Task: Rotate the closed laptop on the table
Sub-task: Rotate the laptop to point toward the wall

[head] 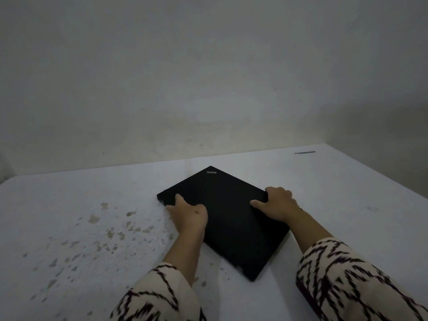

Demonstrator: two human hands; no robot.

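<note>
A closed black laptop (228,216) lies flat on the white table (347,193), turned diagonally so one corner with a small logo points away from me. My left hand (188,216) grips its left edge, thumb on the lid and fingers down the side. My right hand (276,205) holds the right corner, thumb lying on the lid and fingers wrapped over the edge. Both forearms come in from the bottom in cream sleeves with dark zigzag marks.
Brownish worn patches (111,232) speckle the table to the left of the laptop. A short dark mark (304,152) lies near the far right edge. A plain pale wall (208,77) rises right behind the table.
</note>
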